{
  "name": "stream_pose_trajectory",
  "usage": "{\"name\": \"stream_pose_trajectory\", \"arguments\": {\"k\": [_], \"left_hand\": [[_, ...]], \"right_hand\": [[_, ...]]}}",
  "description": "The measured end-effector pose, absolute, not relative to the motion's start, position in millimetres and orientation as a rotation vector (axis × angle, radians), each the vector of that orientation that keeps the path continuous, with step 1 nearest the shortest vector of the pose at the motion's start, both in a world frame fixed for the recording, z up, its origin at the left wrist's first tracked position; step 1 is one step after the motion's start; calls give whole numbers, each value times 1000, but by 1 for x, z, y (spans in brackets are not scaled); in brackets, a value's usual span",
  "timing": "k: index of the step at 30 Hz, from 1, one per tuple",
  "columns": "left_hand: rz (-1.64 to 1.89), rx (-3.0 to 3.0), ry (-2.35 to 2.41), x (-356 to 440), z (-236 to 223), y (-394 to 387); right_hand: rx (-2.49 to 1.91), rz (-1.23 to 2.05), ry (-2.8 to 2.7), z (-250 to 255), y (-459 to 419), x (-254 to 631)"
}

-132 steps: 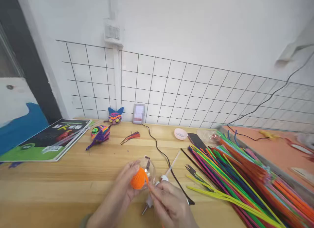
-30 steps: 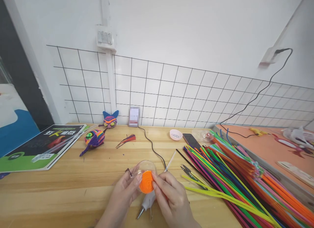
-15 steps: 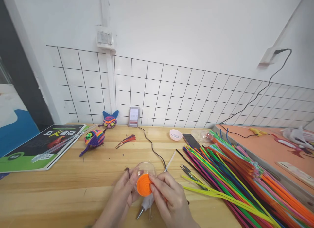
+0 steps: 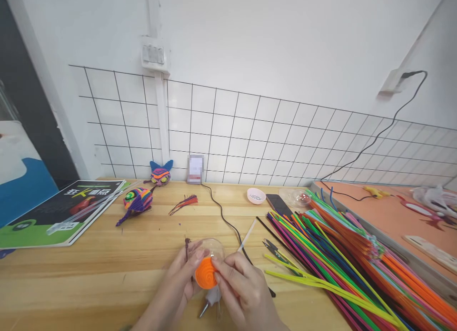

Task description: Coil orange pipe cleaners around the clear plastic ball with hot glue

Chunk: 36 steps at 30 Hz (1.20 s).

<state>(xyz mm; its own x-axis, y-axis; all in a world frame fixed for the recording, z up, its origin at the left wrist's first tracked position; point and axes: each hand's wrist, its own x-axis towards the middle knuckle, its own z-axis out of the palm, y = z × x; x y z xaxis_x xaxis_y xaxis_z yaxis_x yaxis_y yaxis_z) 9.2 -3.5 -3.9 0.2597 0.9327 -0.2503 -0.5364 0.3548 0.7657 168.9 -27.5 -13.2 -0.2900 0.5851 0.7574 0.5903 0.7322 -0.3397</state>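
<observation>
My left hand (image 4: 178, 278) is closed around a clear plastic ball (image 4: 214, 248), its thumb lying on the near side. Between the thumb and fingers of my right hand (image 4: 246, 283) is the edge of an orange pipe-cleaner spiral (image 4: 206, 274). The coiled disc lies against the front of the ball; whether it is stuck there I cannot tell. A dark brown twisted piece (image 4: 187, 245) sticks up beside my left fingers. Below both hands lies a glue gun (image 4: 213, 296), its metal nozzle pointing down-left and most of its body hidden.
Bundles of colourful pipe cleaners (image 4: 332, 255) spread over the right side, with small snips (image 4: 274, 250) beside them. A pink bowl (image 4: 256, 196), phone (image 4: 279, 205) and clear shells (image 4: 294, 197) stand behind. Two striped figures (image 4: 137, 201) and a magazine (image 4: 67, 212) are at left.
Both hands have shifted slightly left and down with the ball and the orange spiral. The spiral now faces me more fully. The brown piece by my left hand shows more.
</observation>
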Motion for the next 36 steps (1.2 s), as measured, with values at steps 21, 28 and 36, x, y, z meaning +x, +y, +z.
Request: {"name": "stream_pose_trajectory", "arguments": {"k": [21,28,36], "left_hand": [[1046,651,775,3,-6,1],[969,763,805,3,1,3],[975,752,791,0,-13,11]], "right_hand": [[-905,-109,-2051,-11,-29,167],[-926,-126,-2099,-9,-30,167],[-913,-102,-2048,-7,-31,166]]}}
